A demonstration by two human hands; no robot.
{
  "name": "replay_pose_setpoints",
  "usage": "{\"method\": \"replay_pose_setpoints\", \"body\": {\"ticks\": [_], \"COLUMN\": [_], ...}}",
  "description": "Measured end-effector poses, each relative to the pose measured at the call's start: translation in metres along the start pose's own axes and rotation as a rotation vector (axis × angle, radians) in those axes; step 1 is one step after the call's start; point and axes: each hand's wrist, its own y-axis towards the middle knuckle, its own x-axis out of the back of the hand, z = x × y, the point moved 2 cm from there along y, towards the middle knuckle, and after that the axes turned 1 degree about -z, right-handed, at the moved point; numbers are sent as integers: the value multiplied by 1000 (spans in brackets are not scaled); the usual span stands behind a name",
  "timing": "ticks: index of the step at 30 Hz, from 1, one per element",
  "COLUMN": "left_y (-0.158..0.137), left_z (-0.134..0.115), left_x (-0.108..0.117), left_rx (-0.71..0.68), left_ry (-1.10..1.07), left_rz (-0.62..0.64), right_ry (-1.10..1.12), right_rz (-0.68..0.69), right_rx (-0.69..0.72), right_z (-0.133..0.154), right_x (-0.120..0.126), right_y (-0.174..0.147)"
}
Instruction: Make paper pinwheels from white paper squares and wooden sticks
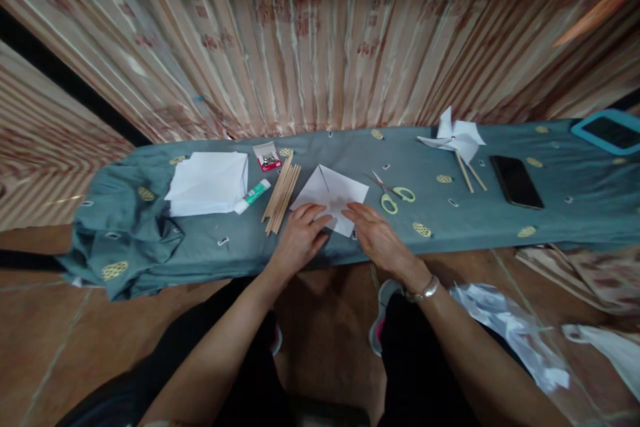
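Note:
A white square of paper (pixel 340 188) lies on the cloth-covered bench with one corner pointing away from me. A dark straight line, perhaps a slit, runs inward from that far corner. My left hand (pixel 303 232) rests on the paper's near left side, fingers and thumb apart. At the near right edge my right hand (pixel 374 232) touches the paper with its fingers stretched out. Just right of the paper lie scissors with light green handles (pixel 395 195), blades apart. A bundle of thin wooden sticks (pixel 283 195) lies to the left of the paper.
Left of the sticks are a glue stick (pixel 254 196), an open red box of small metal pins (pixel 268 159) and a stack of white paper (pixel 209 181). To the right are a paper pinwheel (pixel 454 139), a black phone (pixel 517 181) and a blue-framed tablet (pixel 613 132). A curtain (pixel 310 40) hangs behind.

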Motion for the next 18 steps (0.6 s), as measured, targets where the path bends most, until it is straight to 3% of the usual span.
{"method": "replay_pose_setpoints", "body": {"ticks": [4, 10, 18], "left_y": [14, 14, 21], "left_z": [-6, -5, 1], "left_x": [-19, -19, -15], "left_rx": [-60, -106, 129], "left_ry": [-29, -32, -296], "left_rz": [79, 47, -47], "right_ry": [25, 154, 492], "right_rz": [27, 19, -59], "right_rx": [7, -22, -260], "right_z": [-1, -10, -17], "right_x": [-2, 1, 2], "right_y": [1, 2, 16]}}
